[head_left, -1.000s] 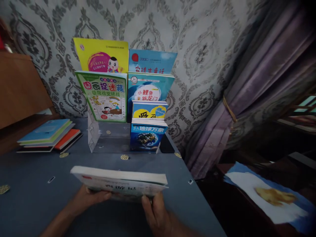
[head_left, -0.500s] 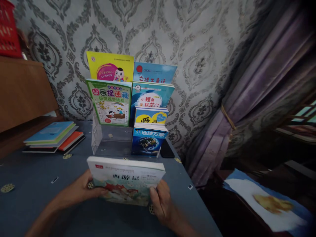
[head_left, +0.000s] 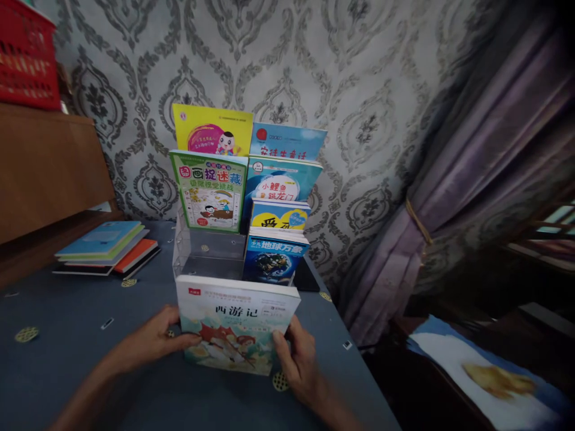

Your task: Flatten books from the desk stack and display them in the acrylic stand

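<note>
Between my two hands a white and teal book (head_left: 229, 347) with Chinese lettering and a painted scene stands nearly upright, its cover facing me. My left hand (head_left: 157, 335) grips its left side, thumb on the front cover. On the right edge my right hand (head_left: 299, 356) is closed, thumb also in front. Fingers behind the book are hidden. Just beyond it is a clear tiered rack (head_left: 181, 251). In the rack stand a yellow book (head_left: 186, 129), a green picture book (head_left: 211, 203), a teal book (head_left: 309, 173) and a blue earth book (head_left: 272, 263), among several.
A small pile of books (head_left: 101, 239) lies at the left on the grey tablecloth (head_left: 144, 395). Behind it is a wooden cabinet (head_left: 49, 173) with a red basket (head_left: 29, 66) on top. A dark flat object (head_left: 308, 276) lies beside the rack; a purple curtain (head_left: 386, 287) hangs at right.
The held book has tipped more upright, so more of its cover shows. Both hands still grip it. The whole view has shifted slightly, with the rack appearing further right.
</note>
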A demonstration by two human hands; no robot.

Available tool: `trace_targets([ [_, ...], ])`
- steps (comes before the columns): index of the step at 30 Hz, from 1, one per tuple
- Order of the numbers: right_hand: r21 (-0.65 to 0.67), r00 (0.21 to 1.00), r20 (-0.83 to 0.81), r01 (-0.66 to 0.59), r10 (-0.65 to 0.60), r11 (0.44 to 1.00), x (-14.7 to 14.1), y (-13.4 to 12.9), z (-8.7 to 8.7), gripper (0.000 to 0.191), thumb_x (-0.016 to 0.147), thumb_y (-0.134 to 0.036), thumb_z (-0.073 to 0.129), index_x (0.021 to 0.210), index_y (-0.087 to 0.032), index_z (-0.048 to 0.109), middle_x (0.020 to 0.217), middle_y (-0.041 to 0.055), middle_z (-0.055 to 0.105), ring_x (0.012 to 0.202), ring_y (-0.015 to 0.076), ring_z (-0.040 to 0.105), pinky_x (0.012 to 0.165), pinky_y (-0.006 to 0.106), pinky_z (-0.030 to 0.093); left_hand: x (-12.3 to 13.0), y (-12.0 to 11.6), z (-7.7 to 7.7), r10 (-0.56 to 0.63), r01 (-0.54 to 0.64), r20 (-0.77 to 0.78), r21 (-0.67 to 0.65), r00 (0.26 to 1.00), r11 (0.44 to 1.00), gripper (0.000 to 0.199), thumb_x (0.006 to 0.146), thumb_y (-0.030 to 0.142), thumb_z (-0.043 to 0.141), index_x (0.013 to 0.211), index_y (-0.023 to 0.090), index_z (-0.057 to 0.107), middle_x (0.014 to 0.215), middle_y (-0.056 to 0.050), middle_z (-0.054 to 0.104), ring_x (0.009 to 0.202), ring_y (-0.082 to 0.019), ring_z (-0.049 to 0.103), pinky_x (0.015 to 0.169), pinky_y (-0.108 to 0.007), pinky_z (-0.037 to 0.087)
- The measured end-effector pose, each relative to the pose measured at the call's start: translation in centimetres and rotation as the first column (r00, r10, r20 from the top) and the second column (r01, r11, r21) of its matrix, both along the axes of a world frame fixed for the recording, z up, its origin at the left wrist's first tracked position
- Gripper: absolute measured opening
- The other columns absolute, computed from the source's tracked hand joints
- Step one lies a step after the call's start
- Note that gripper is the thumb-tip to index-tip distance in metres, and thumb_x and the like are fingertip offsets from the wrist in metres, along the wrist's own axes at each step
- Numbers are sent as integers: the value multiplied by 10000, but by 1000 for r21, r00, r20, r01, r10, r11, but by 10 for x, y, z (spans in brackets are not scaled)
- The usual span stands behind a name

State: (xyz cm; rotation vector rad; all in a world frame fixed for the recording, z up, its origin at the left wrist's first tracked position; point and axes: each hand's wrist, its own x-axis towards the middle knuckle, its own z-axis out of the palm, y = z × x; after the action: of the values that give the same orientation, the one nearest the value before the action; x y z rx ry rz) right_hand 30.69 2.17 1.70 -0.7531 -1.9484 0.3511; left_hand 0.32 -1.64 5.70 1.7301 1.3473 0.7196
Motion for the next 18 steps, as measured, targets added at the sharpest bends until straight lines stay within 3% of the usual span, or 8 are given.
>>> trace_targets([
  [4,70,1000,9,4,-5,998,-2,-1,5,192,1051,-313,416,961,-228,563,685,-17,624,584,145,629,568,234,491,-2,3,-3,-4,4,-15,22,1000,1000,571,794,656,644,1158,233,765,1265,-111,728,1156,-330,647,1022,-478,519],
  [7,125,999,25,30,-33,992,-1,-1,8,175,1044,-304,444,951,-227,570,681,-18,640,571,142,640,556,233,481,-5,6,-7,-45,46,-52,26,998,999,538,814,646,625,1119,230,776,1177,-107,754,1110,-320,657,991,-463,529],
  [10,146,999,36,20,-26,989,-1,1,9,164,1039,-308,466,947,-225,574,688,-15,657,573,140,656,549,225,489,-8,8,-10,-7,11,-102,40,995,999,505,815,629,634,1066,217,782,1097,-98,764,1058,-311,659,915,-423,551],
  [18,137,998,49,30,-37,990,-6,3,10,149,1040,-289,476,944,-226,571,683,-23,673,547,126,648,522,201,480,-7,1,0,57,-55,-118,22,991,998,548,820,661,597,1032,187,768,967,-79,736,894,-263,631,767,-343,530],
])
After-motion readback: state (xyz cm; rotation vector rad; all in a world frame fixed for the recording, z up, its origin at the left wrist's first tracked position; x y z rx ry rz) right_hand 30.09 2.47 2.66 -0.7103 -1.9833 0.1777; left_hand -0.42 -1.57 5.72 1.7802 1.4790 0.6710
